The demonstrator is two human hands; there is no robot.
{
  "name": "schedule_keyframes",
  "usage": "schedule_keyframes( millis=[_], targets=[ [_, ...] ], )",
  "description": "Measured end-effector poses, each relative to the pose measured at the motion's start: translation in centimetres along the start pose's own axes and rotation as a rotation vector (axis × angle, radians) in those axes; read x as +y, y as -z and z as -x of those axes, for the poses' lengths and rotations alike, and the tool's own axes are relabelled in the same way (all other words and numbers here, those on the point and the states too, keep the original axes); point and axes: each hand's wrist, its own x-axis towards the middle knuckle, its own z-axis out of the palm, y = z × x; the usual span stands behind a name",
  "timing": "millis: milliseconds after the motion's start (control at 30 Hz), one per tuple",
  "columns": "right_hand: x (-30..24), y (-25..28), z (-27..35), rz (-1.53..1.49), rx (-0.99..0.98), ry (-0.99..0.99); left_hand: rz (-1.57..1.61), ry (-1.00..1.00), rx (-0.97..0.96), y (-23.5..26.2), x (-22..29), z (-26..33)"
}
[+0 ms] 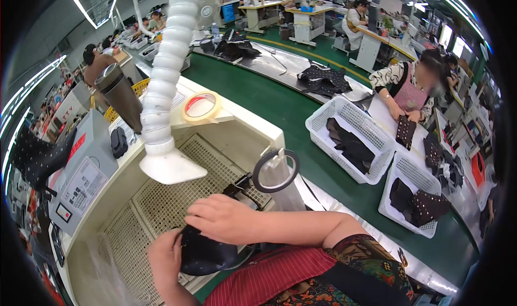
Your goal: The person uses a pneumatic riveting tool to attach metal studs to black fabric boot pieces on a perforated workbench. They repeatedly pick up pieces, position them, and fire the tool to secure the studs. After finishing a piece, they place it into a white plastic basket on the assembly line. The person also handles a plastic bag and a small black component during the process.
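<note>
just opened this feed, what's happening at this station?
A person at a cream workbench holds a dark studded shoe piece in both hands: the left hand grips its left end, the right hand lies over the top. A white ribbed extraction hose hangs just above the perforated work surface. A roll of tape sits on the bench top. Across the green conveyor, another person handles similar dark pieces beside white baskets.

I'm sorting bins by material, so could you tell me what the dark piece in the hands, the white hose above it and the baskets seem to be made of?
The dark piece, held by the left hand and right hand, looks like soft leather or leatherette: slight sheen, tiny pale studs. The white hose looks like ribbed flexible plastic, matte. The white baskets look like rigid moulded plastic with lattice walls.
</note>
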Motion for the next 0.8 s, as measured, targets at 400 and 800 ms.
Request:
schedule_keyframes(
  millis=[400, 800],
  targets=[
    [-0.1, 0.7, 0.7, 0.025, -0.234, -0.494, 0.182, 0.148, 0.499, -5.3, -0.5, 3.0],
    [-3.0, -1.3, -1.1, -0.240, -0.176, -0.537, 1.764, 0.838, -0.140, -11.9, 2.4, 14.9]
  ],
)
